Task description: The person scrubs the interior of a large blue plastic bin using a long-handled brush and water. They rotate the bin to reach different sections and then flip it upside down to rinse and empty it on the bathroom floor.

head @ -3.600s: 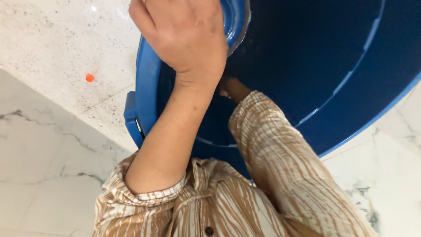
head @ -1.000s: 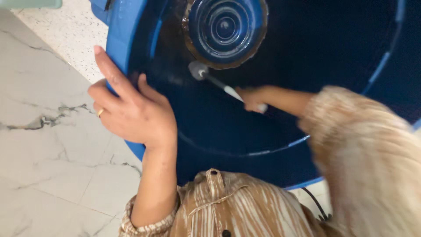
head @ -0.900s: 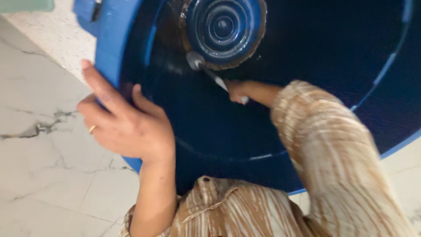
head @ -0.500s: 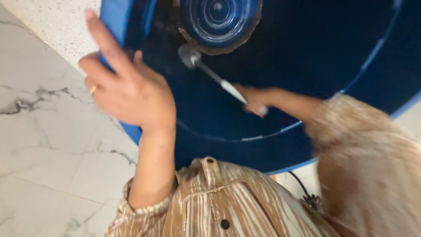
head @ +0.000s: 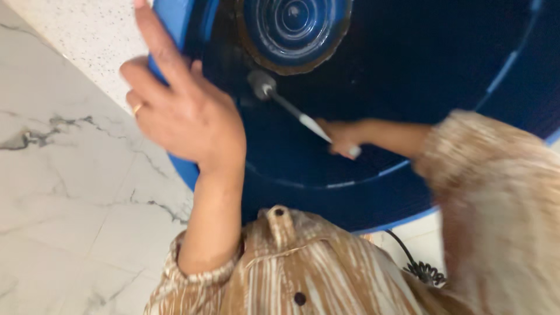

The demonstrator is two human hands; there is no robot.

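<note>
I look down into a large blue plastic drum [head: 373, 76] tilted toward me. My left hand [head: 184, 111] grips the drum's blue rim at the left, fingers wrapped over the edge, a ring on one finger. My right hand [head: 343, 137] reaches deep inside the drum and is closed on the white handle of a long brush [head: 291, 109]. The brush's grey head presses against the dark inner wall just below the round ridged bottom [head: 293, 26], which has a brown dirty ring around it.
White marble floor [head: 64, 192] with grey veins lies to the left, and speckled stone floor [head: 87, 41] at the upper left. A black coiled cord [head: 421, 269] lies on the floor at the lower right, beside my striped brown sleeve.
Over the last second the brush has slid back and forth along the inner wall below the bottom. My left hand stayed on the rim. Earlier my right hand was hidden deep inside.
</note>
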